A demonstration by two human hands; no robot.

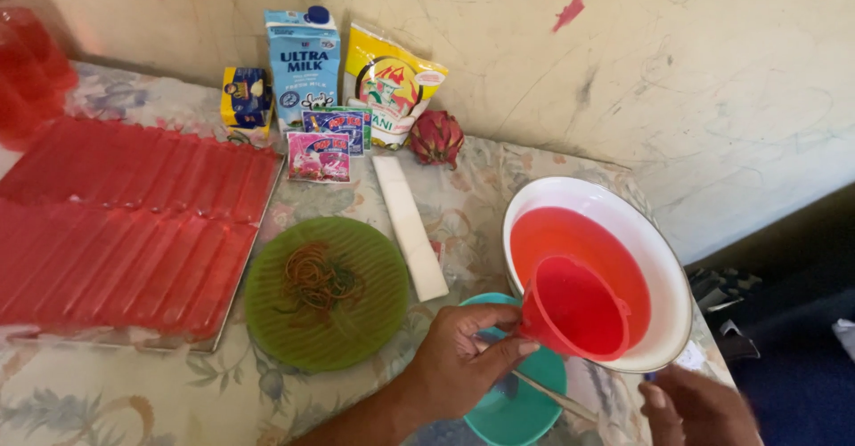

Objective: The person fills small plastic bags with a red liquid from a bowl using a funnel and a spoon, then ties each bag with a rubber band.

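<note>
The left hand (pixel 463 357) grips a red cup (pixel 574 308) full of red liquid, held over the white bowl (pixel 663 259). The right hand (pixel 699 406) rests at the bowl's rim (grip unclear). Best keep the cup level above the teal bowl (pixel 525 406) on the tabletop (pixel 134 393).

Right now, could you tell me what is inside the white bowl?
The white bowl holds red liquid. A red cup, held by the left hand, covers part of it; the bowl's bottom cannot be seen.
</note>
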